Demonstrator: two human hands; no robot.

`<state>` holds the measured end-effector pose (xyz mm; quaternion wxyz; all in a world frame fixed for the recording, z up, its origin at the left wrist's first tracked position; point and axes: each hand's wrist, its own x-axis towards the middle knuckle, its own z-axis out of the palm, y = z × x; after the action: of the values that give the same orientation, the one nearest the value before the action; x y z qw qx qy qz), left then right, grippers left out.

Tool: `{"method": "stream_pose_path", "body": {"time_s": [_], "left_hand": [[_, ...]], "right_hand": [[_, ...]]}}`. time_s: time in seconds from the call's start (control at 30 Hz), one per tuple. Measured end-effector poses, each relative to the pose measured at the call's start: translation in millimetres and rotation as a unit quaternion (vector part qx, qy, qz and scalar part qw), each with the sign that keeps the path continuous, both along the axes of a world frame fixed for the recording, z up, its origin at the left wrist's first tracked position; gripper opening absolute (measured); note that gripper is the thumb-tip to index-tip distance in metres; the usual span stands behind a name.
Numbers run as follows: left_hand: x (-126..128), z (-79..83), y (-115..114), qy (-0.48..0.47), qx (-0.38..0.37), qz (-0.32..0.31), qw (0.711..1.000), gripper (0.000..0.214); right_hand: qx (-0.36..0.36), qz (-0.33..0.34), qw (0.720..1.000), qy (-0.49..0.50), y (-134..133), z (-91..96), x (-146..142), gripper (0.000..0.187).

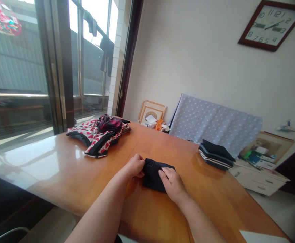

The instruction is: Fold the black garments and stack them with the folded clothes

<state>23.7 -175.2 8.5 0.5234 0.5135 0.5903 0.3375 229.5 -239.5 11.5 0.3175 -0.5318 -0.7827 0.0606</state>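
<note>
A dark navy or black folded garment (pixel 153 175) lies on the wooden table in front of me, bunched into a compact rectangle. My left hand (pixel 136 165) pinches its upper left edge, fingers closed on the cloth. Over its right side curls my right hand (pixel 171 182), the thumb on top and the fingertips partly out of sight. What kind of garment it is, I cannot tell. To the right stands a neat stack of folded clothes (pixel 215 155), dark on top with striped and white layers below. At the far left is a loose pile of clothes with a red-and-white patterned garment (pixel 96 135).
The glossy wooden table (pixel 91 182) runs toward a window side on the left. Behind it are a grey-blue dotted cloth (pixel 213 118), leaning frames (pixel 152 109) and a white drawer cabinet (pixel 259 179). A white sheet (pixel 261 236) lies at the table's near right edge.
</note>
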Motion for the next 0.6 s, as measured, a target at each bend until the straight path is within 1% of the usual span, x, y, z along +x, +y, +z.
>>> {"method": "stream_pose_path", "body": {"time_s": [0.07, 0.17, 0.27, 0.4, 0.47, 0.6], "left_hand": [[-1, 0.2, 0, 0.001, -0.002, -0.001, 1.0, 0.041], [-2, 0.4, 2, 0.0, 0.011, 0.007, 1.0, 0.041], [-3, 1.7, 1, -0.008, 0.021, 0.012, 1.0, 0.036], [-2, 6.5, -4, -0.043, 0.017, -0.001, 0.999, 0.026], [-1, 9.2, -6, -0.066, 0.014, -0.006, 0.998, 0.023], [-2, 12.2, -7, -0.091, 0.012, -0.004, 0.996, 0.019]], "right_hand": [[-0.009, 0.002, 1.0, -0.008, -1, 3.1, -2, 0.038], [-0.036, 0.033, 0.999, -0.022, -5, 10.3, -3, 0.037], [-0.044, 0.057, 0.997, 0.002, -7, 15.7, -2, 0.035], [-0.034, 0.038, 0.997, 0.05, -6, 16.6, 1, 0.028], [-0.04, 0.024, 0.997, 0.069, -2, 16.0, 0, 0.026], [-0.065, -0.01, 0.993, 0.103, 17, 14.8, -10, 0.026]]}}
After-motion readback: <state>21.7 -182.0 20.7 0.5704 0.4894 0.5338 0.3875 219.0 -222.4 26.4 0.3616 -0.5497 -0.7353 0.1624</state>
